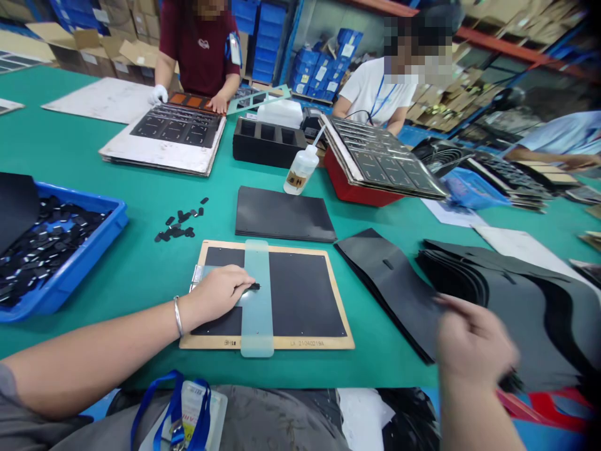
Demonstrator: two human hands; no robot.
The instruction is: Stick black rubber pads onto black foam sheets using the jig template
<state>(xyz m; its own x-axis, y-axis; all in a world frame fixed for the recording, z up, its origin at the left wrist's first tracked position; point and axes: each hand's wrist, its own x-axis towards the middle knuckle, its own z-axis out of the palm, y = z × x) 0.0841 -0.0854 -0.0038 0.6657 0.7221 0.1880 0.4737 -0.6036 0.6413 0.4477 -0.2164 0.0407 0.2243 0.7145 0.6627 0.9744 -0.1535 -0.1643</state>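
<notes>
- As the person leaned over the green-topped table (124,207), their left hand (216,294) lay low and flat-wristed, reaching in from the left, with the fingers and thumb drawn together on a small black piece (254,286).
- That piece sat right at the edge of a frosted translucent strip (257,300), and the fingertips almost touched the strip.
- A silver bangle (178,316) circled the left wrist, and the bare forearm rested along the table's near edge.
- The right hand (474,344) was a blur above a curling stack of thin black sheets (498,300), its fingers (444,304) just beside them; I could not tell whether it gripped anything.
- The strip lay across a tan-framed board (300,343), running over its black sheet (303,294), and a metal clip (196,275) sat on the board's left edge.
- A neat, flat stack of black sheets (284,214) lay beyond the board, with a plastic squeeze bottle (301,169) just past it.
- Loose black pieces (177,225) were scattered on the table to the left, near a blue plastic tray (82,274) heaped with more of them.
- Across the table, a co-worker in a maroon shirt (200,47) had one white-gloved hand (158,94) on a white board (162,153).
- A second co-worker in a white shirt (378,91) sat beyond a tilted stack of boards (382,156) on a red base (352,188).
</notes>
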